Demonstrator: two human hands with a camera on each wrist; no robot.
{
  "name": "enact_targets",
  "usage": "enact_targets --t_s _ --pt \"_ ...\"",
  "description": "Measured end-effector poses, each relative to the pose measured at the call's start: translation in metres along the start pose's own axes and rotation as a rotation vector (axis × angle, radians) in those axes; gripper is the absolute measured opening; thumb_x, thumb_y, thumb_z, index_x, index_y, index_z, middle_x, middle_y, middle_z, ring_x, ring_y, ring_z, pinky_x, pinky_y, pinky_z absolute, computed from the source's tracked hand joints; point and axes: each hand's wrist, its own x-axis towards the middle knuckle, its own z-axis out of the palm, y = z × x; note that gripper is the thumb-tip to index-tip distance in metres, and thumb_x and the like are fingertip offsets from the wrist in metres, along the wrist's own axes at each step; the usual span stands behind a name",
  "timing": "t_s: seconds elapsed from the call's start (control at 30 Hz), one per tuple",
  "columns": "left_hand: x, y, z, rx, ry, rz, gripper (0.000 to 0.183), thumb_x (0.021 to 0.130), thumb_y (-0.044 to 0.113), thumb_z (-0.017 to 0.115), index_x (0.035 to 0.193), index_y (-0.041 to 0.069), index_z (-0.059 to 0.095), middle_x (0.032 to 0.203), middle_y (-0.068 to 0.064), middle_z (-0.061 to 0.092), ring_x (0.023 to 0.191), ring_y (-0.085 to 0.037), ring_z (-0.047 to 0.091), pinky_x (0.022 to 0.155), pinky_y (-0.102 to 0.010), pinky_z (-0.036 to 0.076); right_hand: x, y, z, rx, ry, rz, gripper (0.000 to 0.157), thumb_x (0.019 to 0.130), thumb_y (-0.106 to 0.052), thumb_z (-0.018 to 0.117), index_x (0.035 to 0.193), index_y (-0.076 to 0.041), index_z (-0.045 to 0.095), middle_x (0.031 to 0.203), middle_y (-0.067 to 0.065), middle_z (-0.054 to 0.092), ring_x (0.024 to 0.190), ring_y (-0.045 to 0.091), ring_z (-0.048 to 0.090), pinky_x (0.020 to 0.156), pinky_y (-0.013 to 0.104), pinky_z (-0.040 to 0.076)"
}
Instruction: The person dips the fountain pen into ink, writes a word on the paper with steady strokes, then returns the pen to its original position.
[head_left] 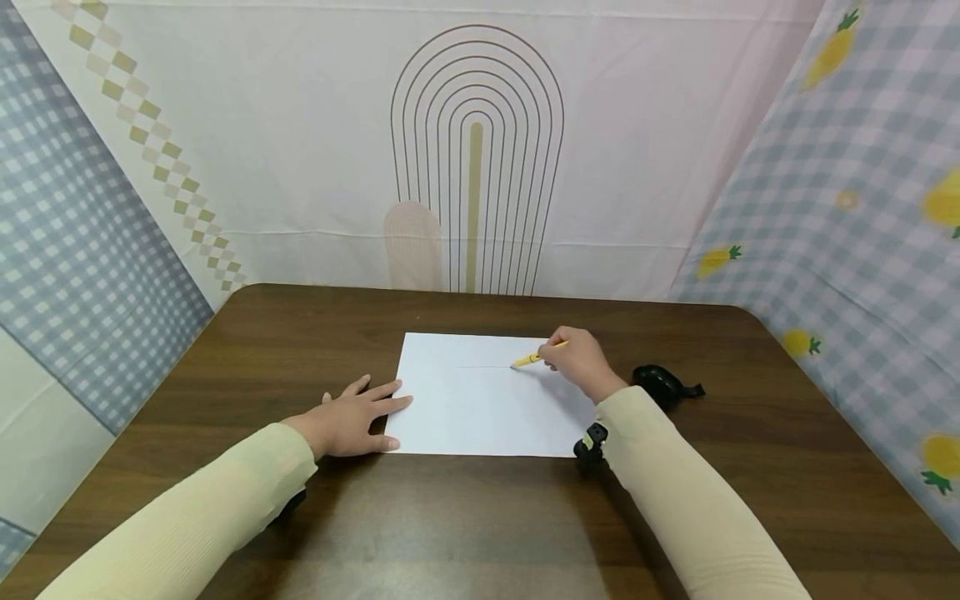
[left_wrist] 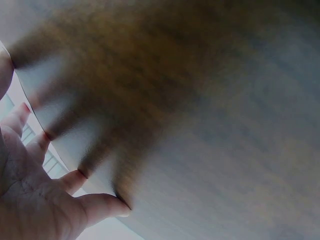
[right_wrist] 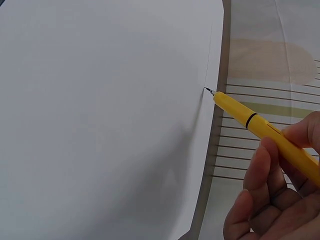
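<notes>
A white sheet of paper lies on the brown table. My right hand pinches a yellow pen between thumb and fingers. In the right wrist view the dark tip of the pen touches the paper at the end of a thin straight line. The line runs sideways across the upper part of the sheet. My left hand rests with spread fingers, some fingertips on the sheet's left edge. In the left wrist view the same hand shows its palm and spread fingers.
Right of the paper, beside my right forearm, a black rounded object with a short tab lies on the table. A white cloth with arch lines hangs behind the table, and checked cloths hang at both sides.
</notes>
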Motion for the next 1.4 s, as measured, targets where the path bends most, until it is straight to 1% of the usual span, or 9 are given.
enact_targets --t_s 0.33,0.67,0.93,1.13,1.4 --pt "0.001 0.000 0.000 0.003 -0.002 0.000 0.069 0.091 0.051 0.060 0.151 0.025 0.036 0.161 -0.002 0.018 0.144 -0.047 0.007 0.094 -0.082 0.012 -0.001 0.006 -0.006 -0.018 0.015 -0.006 0.014 0.090 -0.017 0.060 0.093 -0.004 0.063 0.093 0.011 0.068 0.085 0.022 0.061 0.069 0.030 0.043" --pt "0.000 0.001 0.000 0.002 -0.002 -0.002 0.069 0.092 0.050 0.060 0.151 0.026 0.036 0.161 -0.002 0.018 0.144 -0.047 0.007 0.094 -0.082 0.012 0.000 0.010 -0.012 -0.030 0.019 -0.001 0.013 0.090 -0.016 0.060 0.092 -0.004 0.062 0.088 0.010 0.068 0.080 0.021 0.058 0.067 0.029 0.042" --pt "0.000 0.000 0.000 -0.001 -0.002 0.000 0.069 0.092 0.049 0.061 0.151 0.025 0.036 0.161 -0.003 0.018 0.144 -0.047 0.007 0.094 -0.082 0.012 -0.002 0.013 -0.016 -0.038 0.027 0.011 0.013 0.091 -0.016 0.059 0.093 -0.003 0.061 0.093 0.012 0.068 0.083 0.022 0.060 0.069 0.030 0.044" --pt "0.000 0.000 0.001 0.000 0.000 -0.003 0.069 0.092 0.049 0.061 0.151 0.026 0.036 0.161 -0.002 0.018 0.145 -0.046 0.007 0.095 -0.082 0.012 -0.002 0.015 -0.019 -0.042 0.027 0.011 0.014 0.091 -0.017 0.058 0.092 -0.004 0.061 0.091 0.011 0.067 0.081 0.022 0.058 0.066 0.029 0.042" --pt "0.000 0.000 0.001 0.005 0.005 0.002 0.069 0.092 0.048 0.061 0.151 0.025 0.036 0.161 -0.002 0.018 0.144 -0.047 0.008 0.094 -0.082 0.013 -0.003 0.016 -0.022 -0.030 0.036 0.016 0.013 0.090 -0.016 0.058 0.091 -0.003 0.061 0.087 0.011 0.067 0.080 0.022 0.058 0.067 0.030 0.043"
